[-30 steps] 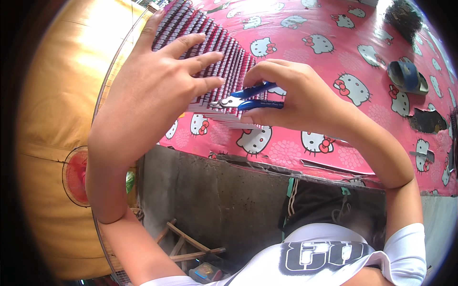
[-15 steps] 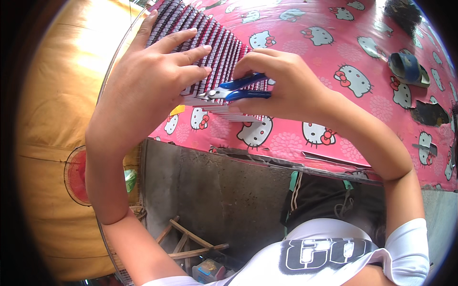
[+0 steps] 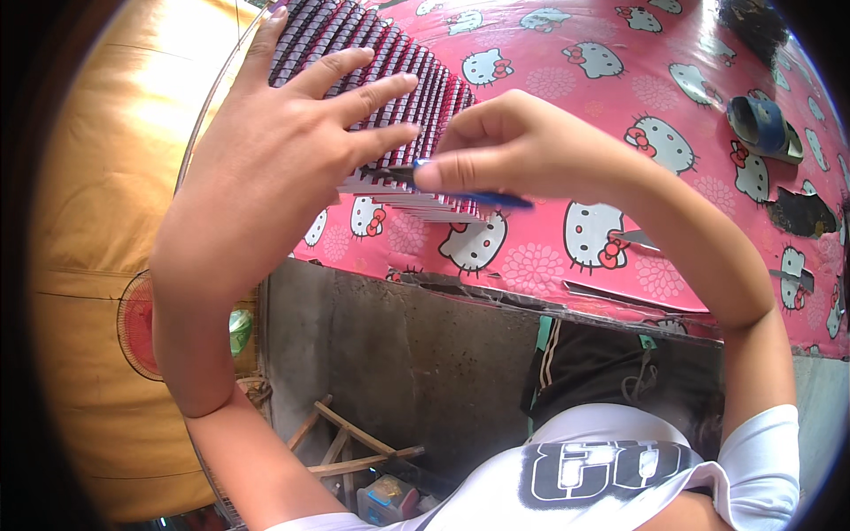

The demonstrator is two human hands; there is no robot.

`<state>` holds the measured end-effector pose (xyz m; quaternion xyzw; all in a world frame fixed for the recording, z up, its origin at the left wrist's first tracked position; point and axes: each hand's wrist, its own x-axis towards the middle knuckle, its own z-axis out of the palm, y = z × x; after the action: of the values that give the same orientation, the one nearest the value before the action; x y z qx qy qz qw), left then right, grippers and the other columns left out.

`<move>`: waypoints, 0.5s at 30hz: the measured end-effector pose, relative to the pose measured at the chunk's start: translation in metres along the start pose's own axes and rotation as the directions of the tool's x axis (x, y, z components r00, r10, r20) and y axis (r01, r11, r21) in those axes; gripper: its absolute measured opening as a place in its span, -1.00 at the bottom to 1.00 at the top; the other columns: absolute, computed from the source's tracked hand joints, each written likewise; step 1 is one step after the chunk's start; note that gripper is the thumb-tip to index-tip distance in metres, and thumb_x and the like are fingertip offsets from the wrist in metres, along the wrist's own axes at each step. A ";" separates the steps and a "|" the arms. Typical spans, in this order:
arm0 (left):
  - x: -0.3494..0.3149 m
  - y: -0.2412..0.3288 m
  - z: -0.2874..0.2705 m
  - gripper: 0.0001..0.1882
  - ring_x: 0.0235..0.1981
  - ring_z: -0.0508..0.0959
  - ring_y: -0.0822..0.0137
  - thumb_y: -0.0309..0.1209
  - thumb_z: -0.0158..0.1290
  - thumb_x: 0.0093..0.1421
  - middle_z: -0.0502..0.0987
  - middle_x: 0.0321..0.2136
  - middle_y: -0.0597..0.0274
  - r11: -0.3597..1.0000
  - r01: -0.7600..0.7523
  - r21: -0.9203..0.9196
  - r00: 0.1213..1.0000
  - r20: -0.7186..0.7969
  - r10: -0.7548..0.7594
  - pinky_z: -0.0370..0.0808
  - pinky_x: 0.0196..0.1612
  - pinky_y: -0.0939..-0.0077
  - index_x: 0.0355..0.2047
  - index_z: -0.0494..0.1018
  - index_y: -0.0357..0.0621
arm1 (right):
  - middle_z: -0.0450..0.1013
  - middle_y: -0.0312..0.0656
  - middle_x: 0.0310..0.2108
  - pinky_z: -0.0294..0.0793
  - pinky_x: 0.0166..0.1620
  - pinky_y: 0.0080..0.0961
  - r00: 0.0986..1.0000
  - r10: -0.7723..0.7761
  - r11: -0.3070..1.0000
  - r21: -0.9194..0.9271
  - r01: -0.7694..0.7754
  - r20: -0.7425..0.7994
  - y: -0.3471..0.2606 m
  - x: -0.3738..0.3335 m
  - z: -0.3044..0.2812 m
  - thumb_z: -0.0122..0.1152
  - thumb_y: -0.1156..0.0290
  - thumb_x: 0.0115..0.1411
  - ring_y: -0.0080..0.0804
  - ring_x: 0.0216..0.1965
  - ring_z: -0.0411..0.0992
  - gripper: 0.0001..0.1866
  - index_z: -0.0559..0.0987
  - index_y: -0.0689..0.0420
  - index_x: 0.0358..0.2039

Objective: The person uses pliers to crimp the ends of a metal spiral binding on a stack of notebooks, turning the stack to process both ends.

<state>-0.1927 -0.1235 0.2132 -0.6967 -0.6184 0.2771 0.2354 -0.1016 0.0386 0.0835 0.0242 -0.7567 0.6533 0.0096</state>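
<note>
From where I stand, the largest item is a table under a glossy pink plastic cover (image 3: 536,265) printed with white cat faces and red bows, torn near its edge; a yellow-orange fabric sheet (image 3: 97,221) hangs on the left. Both of the person's arms are bent at the elbow and turn inward over the table. The left hand (image 3: 310,133) is palm down with nothing visible in its grasp, four fingers fanned over the coils, thumb hidden; I cannot tell how firmly it presses. Beneath and beyond its fingers, at the table's left end, is a long stack of spiral-bound pads (image 3: 434,88), rows of dark and red coils facing up, pale page edges toward the person. The right hand (image 3: 496,155) comes in from the other side, fingers curled, thumb extended toward the left hand. Writing: the white short-sleeved shirt (image 3: 496,491) bears large dark block characters on the front. A blue slide sandal (image 3: 761,128) lies at the right. Smallest is the blue-handled metal cutter (image 3: 500,200), gripped in the right hand, its dark tip at the coils just below the left fingers; its handles are too blurred to show lettering.
</note>
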 end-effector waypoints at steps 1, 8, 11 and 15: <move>0.000 0.000 0.000 -0.57 0.15 0.39 0.27 -0.43 0.31 -0.25 0.55 -0.01 0.41 1.000 -0.009 0.008 1.000 0.027 0.009 0.03 0.34 -0.04 -0.24 0.62 0.07 | 0.54 -0.11 -0.46 0.50 -0.35 -0.35 0.968 -0.241 0.955 -0.197 0.224 -0.068 0.004 -0.004 0.002 0.38 -0.01 0.03 -0.33 -0.42 0.54 -0.51 0.60 0.21 -0.30; 0.008 0.002 -0.010 -0.58 0.14 0.40 0.28 -0.43 0.30 -0.22 0.55 -0.01 0.41 0.999 -0.032 -0.018 0.996 0.081 0.033 0.05 0.33 -0.04 -0.24 0.63 0.08 | 0.49 -0.10 -0.38 0.47 -0.31 -0.28 0.637 -0.750 0.565 -0.671 0.480 -0.176 0.024 0.002 0.010 0.44 0.07 -0.06 -0.15 -0.34 0.49 -0.53 0.56 0.19 -0.31; 0.009 0.002 -0.014 -0.59 0.14 0.40 0.26 -0.43 0.29 -0.21 0.55 -0.01 0.40 0.999 -0.035 -0.013 0.996 0.088 0.036 0.08 0.32 -0.01 -0.24 0.63 0.09 | 0.49 -0.17 -0.57 0.39 -0.46 -0.37 0.969 -0.229 0.973 -0.039 0.226 -0.094 0.019 0.006 0.000 0.42 -0.02 -0.03 -0.40 -0.54 0.43 -0.51 0.62 0.24 -0.44; 0.005 0.007 -0.003 -0.57 0.14 0.39 0.23 -0.45 0.27 -0.19 0.54 0.00 0.37 1.000 0.002 -0.008 0.997 0.081 -0.001 0.11 0.32 0.06 -0.20 0.63 0.11 | 0.48 -0.17 -0.65 0.37 -0.50 -0.38 0.999 0.039 0.998 -0.058 -0.040 -0.014 -0.001 0.001 -0.005 0.38 -0.07 0.00 -0.46 -0.60 0.40 -0.47 0.65 0.26 -0.46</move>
<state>-0.1852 -0.1195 0.2101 -0.6852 -0.6292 0.3026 0.2075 -0.1022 0.0435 0.0857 0.0049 -0.7756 0.6312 0.0020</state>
